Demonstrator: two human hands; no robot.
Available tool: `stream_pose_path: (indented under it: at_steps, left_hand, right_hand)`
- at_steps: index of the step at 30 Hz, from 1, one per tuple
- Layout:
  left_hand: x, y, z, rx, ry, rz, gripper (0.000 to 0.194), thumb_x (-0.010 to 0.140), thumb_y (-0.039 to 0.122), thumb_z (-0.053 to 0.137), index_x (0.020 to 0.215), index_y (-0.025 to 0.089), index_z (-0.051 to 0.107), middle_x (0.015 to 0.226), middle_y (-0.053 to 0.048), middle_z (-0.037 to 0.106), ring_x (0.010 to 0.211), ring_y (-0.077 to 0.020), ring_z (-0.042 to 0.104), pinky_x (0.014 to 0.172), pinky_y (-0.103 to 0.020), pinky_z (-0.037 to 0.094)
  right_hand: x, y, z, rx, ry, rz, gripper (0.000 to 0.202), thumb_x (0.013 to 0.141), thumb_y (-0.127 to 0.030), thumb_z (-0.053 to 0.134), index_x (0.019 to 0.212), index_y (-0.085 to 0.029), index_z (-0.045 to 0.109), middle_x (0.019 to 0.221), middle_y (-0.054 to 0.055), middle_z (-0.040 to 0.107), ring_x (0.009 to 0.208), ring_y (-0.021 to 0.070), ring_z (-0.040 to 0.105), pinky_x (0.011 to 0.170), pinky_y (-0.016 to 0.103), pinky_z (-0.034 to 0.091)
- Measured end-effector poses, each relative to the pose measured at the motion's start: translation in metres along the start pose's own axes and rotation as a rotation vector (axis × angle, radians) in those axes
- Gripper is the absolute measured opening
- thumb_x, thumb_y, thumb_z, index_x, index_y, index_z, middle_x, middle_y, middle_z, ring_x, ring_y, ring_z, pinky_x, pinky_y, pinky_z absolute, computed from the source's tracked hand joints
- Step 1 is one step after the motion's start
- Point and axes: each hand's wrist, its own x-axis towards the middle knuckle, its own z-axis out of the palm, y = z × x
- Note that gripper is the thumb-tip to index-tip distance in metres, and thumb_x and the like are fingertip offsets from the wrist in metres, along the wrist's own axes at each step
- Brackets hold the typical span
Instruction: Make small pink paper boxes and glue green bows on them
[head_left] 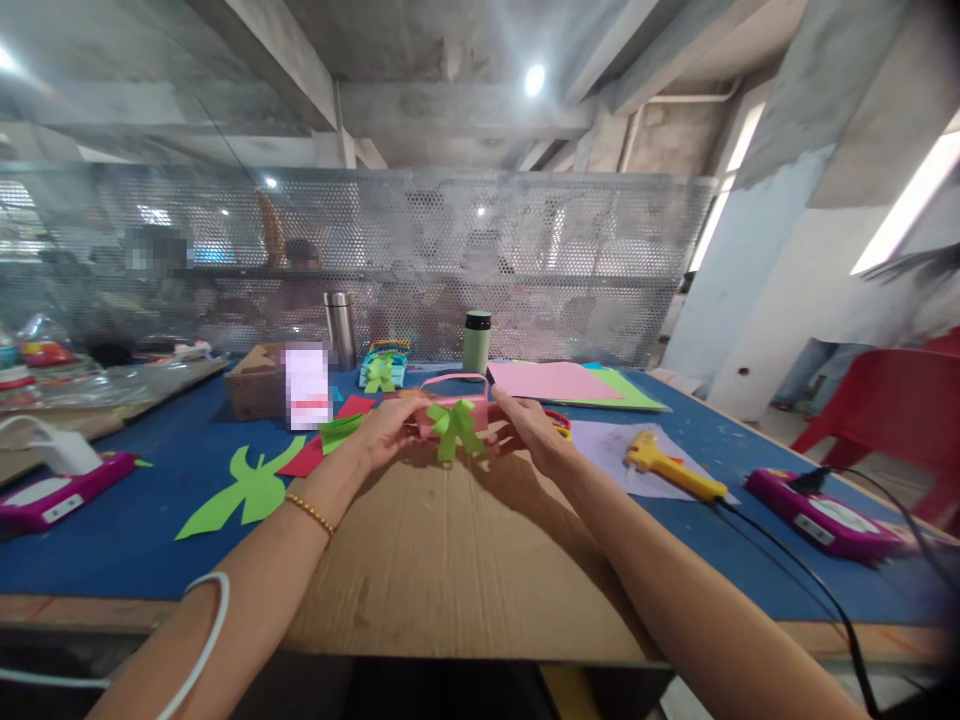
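A small pink paper basket (481,408) with a thin arched handle stands at the far end of the brown cardboard sheet (465,560). On its front sits a light green paper bow (456,426) with hanging tails. My left hand (386,430) grips the basket's left side, its fingers curled against the edge. From the right, my right hand (529,428) holds the opposite side, with the fingertips partly in shadow. Beside my left wrist lie a green bow-shaped paper cutout (251,488) and red paper (304,460). Red and yellow scissor-like handles (559,424) show behind my right hand.
A yellow glue gun (675,468) lies on lilac paper (600,450), its cord trailing forward. Purple power strips (821,515) sit at both sides. Behind stand a cardboard box (255,382), phone (307,385), steel flask (340,328), green bottle (476,345) and blue basket (373,368).
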Motion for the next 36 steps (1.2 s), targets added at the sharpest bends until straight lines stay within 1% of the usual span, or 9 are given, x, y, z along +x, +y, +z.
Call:
stream_pose_path:
  at_steps: [2, 5, 10, 13, 20, 25, 29, 33, 36]
  left_hand:
    - [0.000, 0.004, -0.006, -0.063, -0.026, -0.022, 0.023, 0.080, 0.024, 0.067, 0.100, 0.012, 0.070, 0.072, -0.003, 0.067, 0.059, -0.0130, 0.060, 0.064, -0.030, 0.054]
    - [0.000, 0.009, -0.013, -0.171, -0.095, -0.061, 0.019, 0.084, 0.023, 0.061, 0.098, 0.012, 0.070, 0.062, 0.000, 0.062, 0.051, -0.0116, 0.054, 0.059, -0.027, 0.053]
    - [0.002, 0.009, -0.019, -0.226, -0.134, -0.078, 0.011, 0.084, 0.020, 0.059, 0.083, 0.013, 0.068, 0.065, -0.003, 0.065, 0.054, -0.0128, 0.057, 0.057, -0.026, 0.052]
    - [0.004, 0.007, -0.022, -0.237, -0.159, -0.077, 0.009, 0.081, 0.017, 0.060, 0.084, 0.013, 0.068, 0.070, -0.005, 0.067, 0.057, -0.0133, 0.058, 0.059, -0.027, 0.052]
    - [0.001, 0.008, -0.020, -0.235, -0.129, -0.073, 0.012, 0.084, 0.019, 0.057, 0.086, 0.015, 0.068, 0.076, -0.007, 0.067, 0.061, -0.0152, 0.061, 0.060, -0.029, 0.053]
    - [0.003, 0.006, -0.021, -0.244, -0.125, -0.084, 0.014, 0.087, 0.021, 0.056, 0.089, 0.015, 0.068, 0.078, -0.007, 0.068, 0.064, -0.0161, 0.062, 0.061, -0.030, 0.053]
    - [0.002, 0.006, -0.020, -0.233, -0.150, -0.092, 0.011, 0.085, 0.021, 0.060, 0.090, 0.015, 0.068, 0.080, -0.006, 0.068, 0.068, -0.0153, 0.062, 0.066, -0.029, 0.052]
    - [-0.001, 0.010, -0.013, -0.191, -0.136, -0.056, 0.004, 0.081, 0.019, 0.064, 0.081, 0.015, 0.066, 0.071, -0.003, 0.065, 0.064, -0.0130, 0.059, 0.067, -0.028, 0.050]
    - [-0.001, 0.012, -0.010, -0.154, -0.098, -0.042, 0.009, 0.080, 0.019, 0.063, 0.086, 0.014, 0.068, 0.075, -0.004, 0.068, 0.065, -0.0133, 0.059, 0.063, -0.027, 0.049]
  right_hand:
    - [0.003, 0.001, -0.003, -0.001, 0.049, -0.067, 0.042, 0.091, -0.054, 0.057, 0.084, -0.013, 0.066, 0.093, 0.012, 0.070, 0.057, 0.0131, 0.064, 0.043, 0.023, 0.049]
    - [0.006, 0.003, -0.004, -0.007, 0.063, -0.149, 0.033, 0.088, -0.046, 0.063, 0.081, -0.013, 0.066, 0.089, 0.009, 0.068, 0.060, 0.0115, 0.064, 0.043, 0.020, 0.049]
    - [0.001, 0.002, 0.001, 0.028, -0.095, -0.236, 0.033, 0.079, -0.046, 0.073, 0.084, -0.014, 0.067, 0.086, 0.006, 0.068, 0.058, 0.0111, 0.063, 0.044, 0.021, 0.049]
    - [-0.006, -0.003, 0.004, 0.052, -0.166, -0.263, 0.037, 0.077, -0.049, 0.074, 0.087, -0.014, 0.068, 0.084, 0.005, 0.067, 0.058, 0.0111, 0.063, 0.046, 0.021, 0.049]
    - [-0.015, -0.008, 0.009, 0.087, -0.329, -0.235, 0.041, 0.076, -0.052, 0.075, 0.094, -0.015, 0.070, 0.083, 0.005, 0.068, 0.056, 0.0104, 0.062, 0.047, 0.022, 0.050]
    - [-0.014, -0.004, 0.011, 0.161, -0.344, -0.198, 0.040, 0.072, -0.049, 0.079, 0.088, -0.014, 0.070, 0.078, 0.004, 0.068, 0.056, 0.0116, 0.063, 0.048, 0.023, 0.051]
    - [-0.010, 0.001, 0.009, 0.213, -0.332, -0.157, 0.035, 0.071, -0.044, 0.083, 0.078, -0.013, 0.068, 0.065, 0.001, 0.066, 0.054, 0.0106, 0.062, 0.051, 0.021, 0.051]
    - [-0.003, 0.007, 0.003, 0.234, -0.333, -0.120, 0.035, 0.068, -0.041, 0.085, 0.082, -0.012, 0.070, 0.065, 0.001, 0.067, 0.055, 0.0090, 0.062, 0.054, 0.020, 0.050]
    - [0.001, 0.009, -0.001, 0.216, -0.312, -0.090, 0.039, 0.065, -0.042, 0.087, 0.085, -0.012, 0.072, 0.069, 0.002, 0.068, 0.055, 0.0087, 0.061, 0.053, 0.021, 0.049]
